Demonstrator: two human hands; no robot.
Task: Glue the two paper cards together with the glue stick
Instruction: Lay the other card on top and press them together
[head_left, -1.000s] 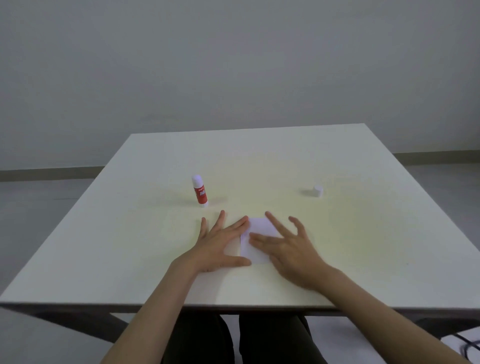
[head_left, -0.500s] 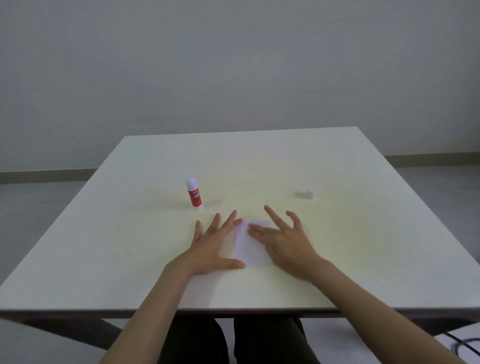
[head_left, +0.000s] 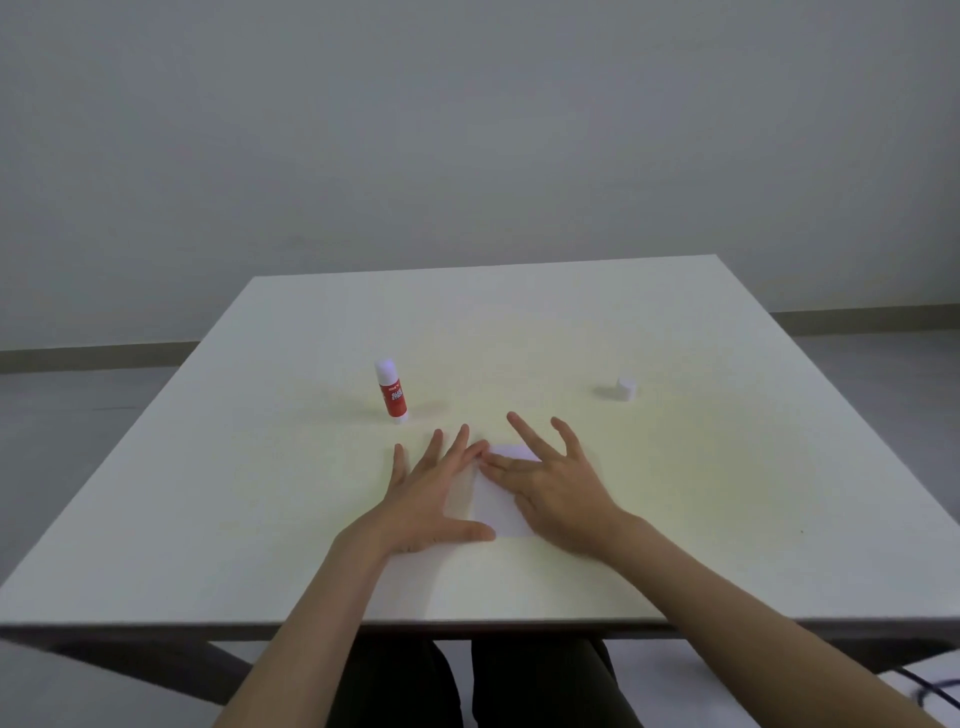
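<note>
A white paper card (head_left: 496, 506) lies flat on the table near the front edge, partly covered by both hands. I cannot tell whether it is one card or two stacked. My left hand (head_left: 434, 499) lies flat with fingers spread on the card's left side, its thumb along the lower edge. My right hand (head_left: 550, 483) presses flat on the card's right part, fingers spread. A red glue stick (head_left: 390, 391) with a white top stands upright behind my left hand. Its small white cap (head_left: 626, 389) rests at the right.
The pale table (head_left: 260, 493) reaches to a grey wall; its front edge is just under my forearms. My dark-clad legs (head_left: 467, 686) show below the table. A dark cable (head_left: 930, 691) lies on the floor at the lower right.
Both hands stay flat on the card, and my right hand has slid a little over it. The view has shifted slightly; the glue stick and the cap have not moved.
</note>
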